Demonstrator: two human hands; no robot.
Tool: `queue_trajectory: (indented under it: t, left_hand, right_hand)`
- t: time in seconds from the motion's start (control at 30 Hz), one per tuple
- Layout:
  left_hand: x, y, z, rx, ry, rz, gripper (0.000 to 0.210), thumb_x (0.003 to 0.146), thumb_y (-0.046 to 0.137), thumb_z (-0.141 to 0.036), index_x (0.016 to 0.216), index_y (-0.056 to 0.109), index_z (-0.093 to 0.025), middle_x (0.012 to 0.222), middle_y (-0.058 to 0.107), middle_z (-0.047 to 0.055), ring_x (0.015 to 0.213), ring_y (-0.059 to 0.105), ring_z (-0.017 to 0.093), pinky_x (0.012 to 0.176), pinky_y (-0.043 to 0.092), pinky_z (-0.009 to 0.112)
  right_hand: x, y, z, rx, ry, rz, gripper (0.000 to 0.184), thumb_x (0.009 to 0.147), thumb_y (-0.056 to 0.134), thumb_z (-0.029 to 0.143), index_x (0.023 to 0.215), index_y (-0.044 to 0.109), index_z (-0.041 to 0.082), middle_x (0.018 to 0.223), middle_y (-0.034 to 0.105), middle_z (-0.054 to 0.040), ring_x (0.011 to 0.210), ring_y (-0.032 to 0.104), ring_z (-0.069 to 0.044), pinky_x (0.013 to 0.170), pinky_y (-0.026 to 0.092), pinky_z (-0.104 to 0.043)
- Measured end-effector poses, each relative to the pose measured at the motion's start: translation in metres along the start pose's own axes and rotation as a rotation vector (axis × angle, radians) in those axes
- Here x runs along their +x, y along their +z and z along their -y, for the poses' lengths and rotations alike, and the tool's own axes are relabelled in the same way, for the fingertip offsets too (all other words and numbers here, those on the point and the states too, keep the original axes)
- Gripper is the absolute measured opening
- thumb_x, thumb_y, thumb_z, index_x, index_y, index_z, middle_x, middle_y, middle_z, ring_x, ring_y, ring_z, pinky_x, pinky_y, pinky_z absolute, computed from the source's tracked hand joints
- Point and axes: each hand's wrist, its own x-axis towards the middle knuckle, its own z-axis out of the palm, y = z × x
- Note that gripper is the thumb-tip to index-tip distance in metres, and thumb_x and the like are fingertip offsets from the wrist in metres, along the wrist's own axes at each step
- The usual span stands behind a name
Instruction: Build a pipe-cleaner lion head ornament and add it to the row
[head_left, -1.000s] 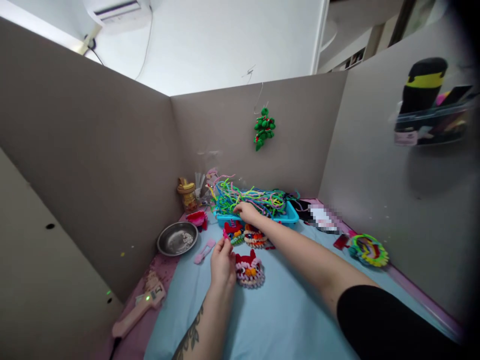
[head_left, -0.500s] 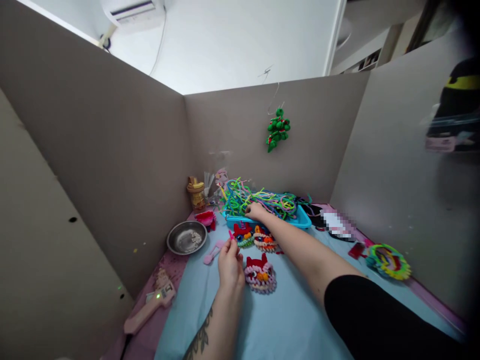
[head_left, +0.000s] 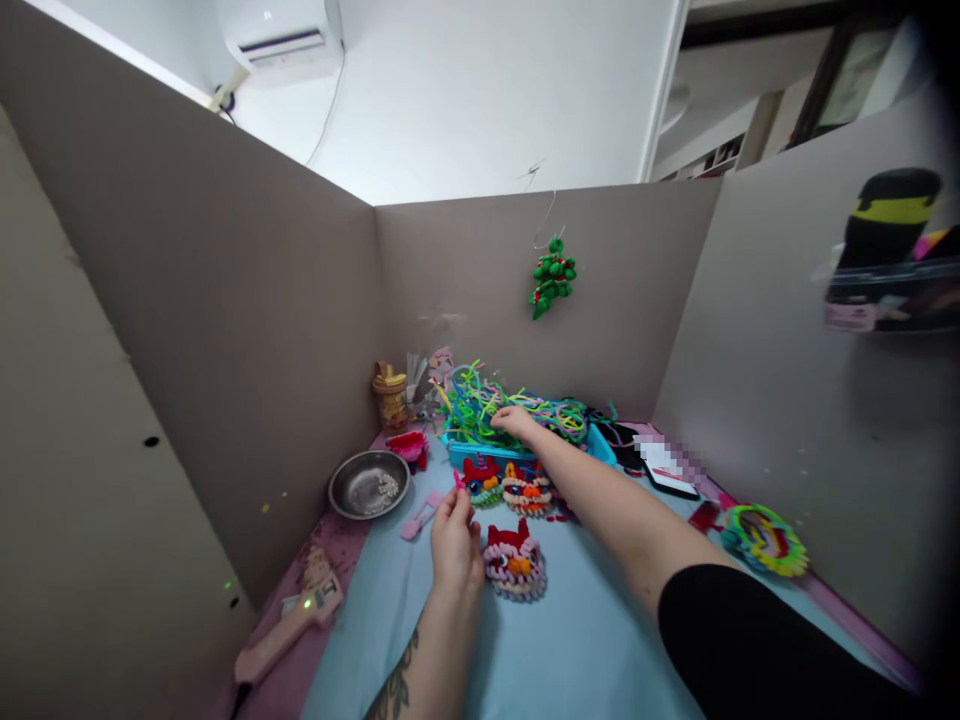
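Note:
My left hand (head_left: 453,535) is closed in a pinch, and a small bright pink piece (head_left: 458,480) sticks up from its fingertips. Farther out, my right hand (head_left: 514,423) reaches into a heap of colourful pipe cleaners (head_left: 555,415) in a blue basket (head_left: 472,455). Its fingers are drawn together at the heap; what lies between them is hidden. Close to my left hand lies a lilac and red owl-like head made of fuzzy pipe cleaners (head_left: 516,572). Behind it are a green-edged one (head_left: 484,488) and an orange one (head_left: 527,492), against the basket's front.
On the left are a metal bowl (head_left: 352,490) with small pale pieces, a pink clip-like piece (head_left: 420,518), a red-pink item (head_left: 409,447) and a pink glue gun (head_left: 292,625). At right lie a phone (head_left: 667,472) and a yellow-green fuzzy ring (head_left: 769,540). Grey partitions (head_left: 615,290) enclose the table.
The camera view has shifted slightly, so everything sits a little lower and to the left. Both hands keep nearly the same places, left with the pink piece, right at the heap.

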Motion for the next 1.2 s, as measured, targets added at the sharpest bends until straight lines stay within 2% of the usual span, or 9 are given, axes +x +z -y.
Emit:
queue_trajectory:
  t: [0.1, 0.27, 0.37, 0.5, 0.7, 0.8, 0.9, 1.03, 1.2]
  left_hand:
    - [0.001, 0.000, 0.001, -0.006, -0.019, -0.006, 0.043, 0.045, 0.084, -0.034, 0.079, 0.063, -0.016, 0.066, 0.056, -0.005, 0.050, 0.048, 0.003, 0.046, 0.032, 0.014]
    - [0.001, -0.001, 0.003, -0.029, -0.017, -0.010, 0.044, 0.044, 0.084, -0.032, 0.080, 0.064, -0.016, 0.067, 0.057, -0.004, 0.050, 0.047, 0.003, 0.046, 0.032, 0.014]
    - [0.002, -0.002, 0.004, -0.030, -0.014, -0.011, 0.043, 0.044, 0.084, -0.031, 0.079, 0.063, -0.016, 0.067, 0.057, -0.004, 0.050, 0.047, 0.003, 0.046, 0.032, 0.014]
    - [0.004, -0.003, 0.005, -0.029, -0.014, -0.008, 0.044, 0.044, 0.084, -0.032, 0.079, 0.063, -0.016, 0.068, 0.057, -0.004, 0.050, 0.047, 0.003, 0.046, 0.032, 0.014]
    - [0.002, -0.001, 0.002, -0.036, -0.020, -0.018, 0.047, 0.041, 0.084, -0.031, 0.080, 0.063, -0.015, 0.068, 0.057, -0.004, 0.050, 0.047, 0.002, 0.045, 0.032, 0.014]
    - [0.000, 0.000, 0.001, -0.028, -0.018, -0.013, 0.046, 0.041, 0.084, -0.032, 0.079, 0.062, -0.016, 0.066, 0.055, -0.005, 0.049, 0.046, 0.002, 0.044, 0.031, 0.014]
    - [0.000, 0.000, 0.002, -0.020, -0.016, 0.003, 0.046, 0.042, 0.084, -0.033, 0.078, 0.062, -0.016, 0.063, 0.054, -0.006, 0.049, 0.046, 0.002, 0.044, 0.030, 0.014]
    - [0.002, -0.002, 0.004, -0.024, -0.004, 0.022, 0.047, 0.043, 0.084, -0.034, 0.080, 0.061, -0.016, 0.064, 0.054, -0.005, 0.048, 0.045, 0.002, 0.043, 0.029, 0.013]
    - [0.003, -0.002, 0.003, -0.019, 0.000, 0.018, 0.046, 0.044, 0.084, -0.036, 0.079, 0.062, -0.016, 0.062, 0.053, -0.005, 0.048, 0.045, 0.002, 0.044, 0.029, 0.013]
  right_hand:
    - [0.006, -0.022, -0.004, 0.304, 0.041, 0.014, 0.023, 0.088, 0.051, 0.030, 0.101, 0.057, 0.013, 0.102, 0.060, -0.0063, 0.086, 0.060, -0.017, 0.073, 0.050, -0.034]
    - [0.010, -0.053, -0.009, 0.700, 0.080, 0.024, 0.009, 0.081, 0.048, 0.017, 0.074, 0.053, 0.015, 0.088, 0.066, -0.0087, 0.078, 0.063, -0.016, 0.069, 0.050, -0.028]
    - [0.007, -0.061, -0.012, 0.838, 0.081, 0.034, 0.010, 0.078, 0.047, 0.014, 0.068, 0.046, 0.017, 0.082, 0.066, -0.0093, 0.078, 0.064, -0.017, 0.073, 0.050, -0.033]
    - [0.001, -0.062, -0.014, 0.890, 0.078, 0.034, 0.011, 0.076, 0.045, 0.013, 0.067, 0.043, 0.019, 0.079, 0.065, -0.0094, 0.080, 0.064, -0.019, 0.076, 0.050, -0.038]
    - [-0.004, -0.054, -0.010, 0.777, 0.028, -0.016, 0.002, 0.072, 0.048, 0.018, 0.072, 0.050, 0.018, 0.077, 0.065, -0.0056, 0.077, 0.063, -0.017, 0.072, 0.049, -0.032]
    - [-0.009, -0.045, 0.001, 0.660, -0.057, -0.025, 0.011, 0.072, 0.050, 0.021, 0.081, 0.056, 0.017, 0.081, 0.066, -0.0046, 0.077, 0.062, -0.015, 0.070, 0.048, -0.026]
    - [-0.017, -0.031, 0.016, 0.508, -0.166, 0.030, 0.017, 0.073, 0.051, 0.020, 0.086, 0.060, 0.016, 0.084, 0.067, -0.0031, 0.076, 0.061, -0.013, 0.071, 0.046, -0.023]
    - [-0.031, -0.005, 0.032, 0.245, -0.264, 0.192, 0.011, 0.069, 0.056, 0.014, 0.075, 0.066, 0.016, 0.072, 0.068, -0.0010, 0.070, 0.062, -0.015, 0.070, 0.047, -0.025]
    - [-0.032, 0.013, 0.028, -0.059, -0.307, 0.197, 0.016, 0.056, 0.070, 0.011, 0.070, 0.066, 0.018, 0.081, 0.068, -0.0028, 0.087, 0.059, -0.020, 0.081, 0.043, -0.027]
